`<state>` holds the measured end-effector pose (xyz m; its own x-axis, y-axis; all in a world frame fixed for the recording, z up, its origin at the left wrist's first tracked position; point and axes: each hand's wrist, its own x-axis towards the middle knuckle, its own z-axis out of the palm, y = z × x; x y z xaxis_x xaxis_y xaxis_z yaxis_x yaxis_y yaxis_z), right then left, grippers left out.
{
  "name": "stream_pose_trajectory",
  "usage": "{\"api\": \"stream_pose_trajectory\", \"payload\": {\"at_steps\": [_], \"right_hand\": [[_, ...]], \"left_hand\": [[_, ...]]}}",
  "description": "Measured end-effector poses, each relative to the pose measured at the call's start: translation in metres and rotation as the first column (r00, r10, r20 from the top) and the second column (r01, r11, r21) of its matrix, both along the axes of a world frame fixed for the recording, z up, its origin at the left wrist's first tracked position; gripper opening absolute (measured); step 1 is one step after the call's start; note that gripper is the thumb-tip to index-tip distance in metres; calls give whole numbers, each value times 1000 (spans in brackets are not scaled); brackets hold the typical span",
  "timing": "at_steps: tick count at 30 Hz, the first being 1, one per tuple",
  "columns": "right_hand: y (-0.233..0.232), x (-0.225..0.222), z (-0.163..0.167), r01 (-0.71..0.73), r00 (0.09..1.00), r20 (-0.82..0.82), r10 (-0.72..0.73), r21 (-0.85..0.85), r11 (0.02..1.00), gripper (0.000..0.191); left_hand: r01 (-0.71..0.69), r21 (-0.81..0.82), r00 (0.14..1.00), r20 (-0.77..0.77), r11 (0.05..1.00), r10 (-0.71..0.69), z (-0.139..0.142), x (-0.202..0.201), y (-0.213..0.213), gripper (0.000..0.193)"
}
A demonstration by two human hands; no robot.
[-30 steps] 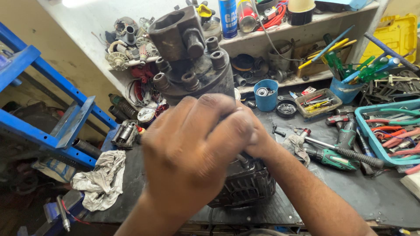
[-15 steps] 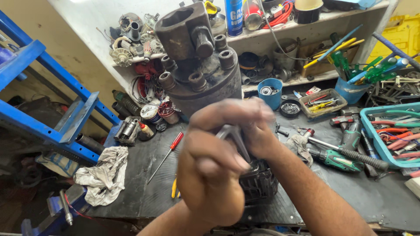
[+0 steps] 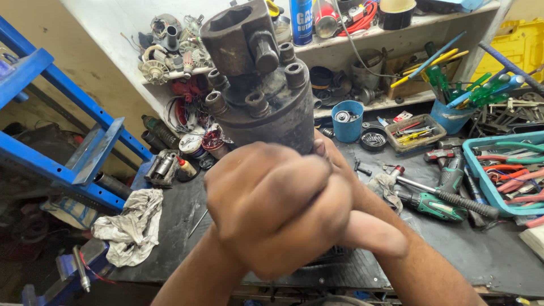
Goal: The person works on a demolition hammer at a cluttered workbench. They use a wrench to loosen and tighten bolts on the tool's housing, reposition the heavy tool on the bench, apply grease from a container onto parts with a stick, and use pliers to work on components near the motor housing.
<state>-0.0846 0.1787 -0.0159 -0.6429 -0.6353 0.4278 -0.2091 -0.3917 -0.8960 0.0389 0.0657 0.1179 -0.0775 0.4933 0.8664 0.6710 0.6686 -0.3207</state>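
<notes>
— What did the hands grip?
— Left hand (image 3: pixel 272 209) lay wrapped over the right hand (image 3: pixel 340 187), both closed; what they clasped was hidden.
— And the dark grimy cylindrical metal housing (image 3: pixel 260 85)?
— Upright, just behind the knuckles.

Even, fairly bright light from above, no hard shadows. Pale wall at top washes out slightly. Clasped hands (image 3: pixel 283 215) sit close to the lens, soft and a little blurred; dark metal housing (image 3: pixel 258 79) behind them sharper. Wide-angle bend at edges: blue rack (image 3: pixel 62 136) and shelf (image 3: pixel 396 34) lines curve. Floor at lower left dim.
</notes>
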Motion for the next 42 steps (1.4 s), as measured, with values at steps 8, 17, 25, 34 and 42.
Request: {"api": "stream_pose_trajectory", "payload": {"at_steps": [8, 17, 25, 34, 42], "right_hand": [[-6, -13, 5, 16, 954, -297, -37, -71, 997, 73], [-37, 18, -24, -234, 869, 26, 493, -858, 458, 30], [-9, -23, -39, -176, 984, 5, 179, -160, 971, 26], [-24, -18, -21, -4, 989, 148, 6, -17, 1000, 48], [-44, -40, -25, 225, 974, -2, -225, -2, 974, 39]], "left_hand": [[116, 372, 981, 101, 921, -164, -24, -8, 1, 44], [185, 914, 140, 339, 361, -930, -24, 11, 3, 31], [156, 740, -25, 665, 654, -746, 15, 21, -9, 39], [31, -158, 835, 546, 987, 61, 45, 29, -48, 45], [-187, -127, 887, 404, 974, 222, 45, 9, -47, 21]]}}
